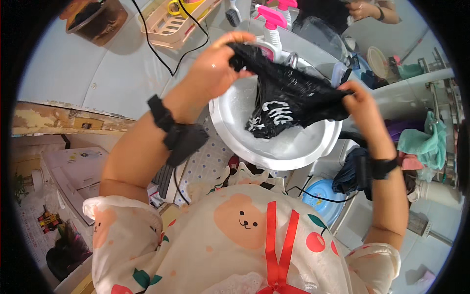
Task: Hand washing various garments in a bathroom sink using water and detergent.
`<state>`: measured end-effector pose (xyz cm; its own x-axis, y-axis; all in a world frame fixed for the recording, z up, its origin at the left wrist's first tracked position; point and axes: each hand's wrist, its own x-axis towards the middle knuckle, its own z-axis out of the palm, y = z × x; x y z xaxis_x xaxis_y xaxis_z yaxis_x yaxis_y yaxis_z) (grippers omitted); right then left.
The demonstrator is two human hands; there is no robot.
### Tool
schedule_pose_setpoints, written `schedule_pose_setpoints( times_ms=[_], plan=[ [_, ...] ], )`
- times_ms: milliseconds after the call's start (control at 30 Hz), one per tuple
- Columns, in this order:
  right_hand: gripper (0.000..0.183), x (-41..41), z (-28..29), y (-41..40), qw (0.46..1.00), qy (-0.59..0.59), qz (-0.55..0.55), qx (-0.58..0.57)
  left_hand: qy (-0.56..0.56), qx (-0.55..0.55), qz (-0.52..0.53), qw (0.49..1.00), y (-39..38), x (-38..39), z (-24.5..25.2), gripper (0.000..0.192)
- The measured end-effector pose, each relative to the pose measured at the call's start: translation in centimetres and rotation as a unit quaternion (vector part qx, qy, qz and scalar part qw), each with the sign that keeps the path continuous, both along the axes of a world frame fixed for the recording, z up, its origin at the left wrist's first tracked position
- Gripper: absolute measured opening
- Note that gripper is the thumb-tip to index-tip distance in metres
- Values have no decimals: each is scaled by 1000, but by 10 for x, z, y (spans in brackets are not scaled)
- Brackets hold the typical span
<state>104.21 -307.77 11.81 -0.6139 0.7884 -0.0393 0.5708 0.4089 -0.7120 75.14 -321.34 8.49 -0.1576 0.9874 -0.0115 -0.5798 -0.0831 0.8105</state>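
A wet black garment with white lettering [290, 99] is stretched between my hands over a white washbasin [271, 160]. My left hand [220, 60] grips its upper left end, fingers closed round the bunched cloth. At the right end, my right hand [358, 97] pinches the cloth between thumb and fingers. The lettered lower part hangs down into the bowl, where cloudy water or suds show. A metal faucet [292, 60] is partly hidden behind the cloth. Just beyond my left hand stands a spray bottle with a pink trigger [272, 18].
A mirror [323, 33] rises behind the basin. At the upper left, a beige plastic shelf [165, 35] holds a yellow cup, near a hanging black cable [154, 51] and a brush [233, 14]. Towels [422, 139] hang at right; a blue plastic basin [323, 196] sits below.
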Motion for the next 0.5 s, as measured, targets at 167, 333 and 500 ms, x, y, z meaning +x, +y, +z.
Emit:
schedule_pose_setpoints(
  times_ms=[167,333,500],
  plan=[
    [16,-1,-136,10,995,-85,24,49,274,-130,-91,949,27,25,-103,46],
    [56,-7,-244,12,958,-263,95,-69,579,-118,-96,801,36,65,-232,66],
    [95,-49,-253,1,870,-465,122,-112,635,-309,-294,645,55,98,-235,84]
  ],
)
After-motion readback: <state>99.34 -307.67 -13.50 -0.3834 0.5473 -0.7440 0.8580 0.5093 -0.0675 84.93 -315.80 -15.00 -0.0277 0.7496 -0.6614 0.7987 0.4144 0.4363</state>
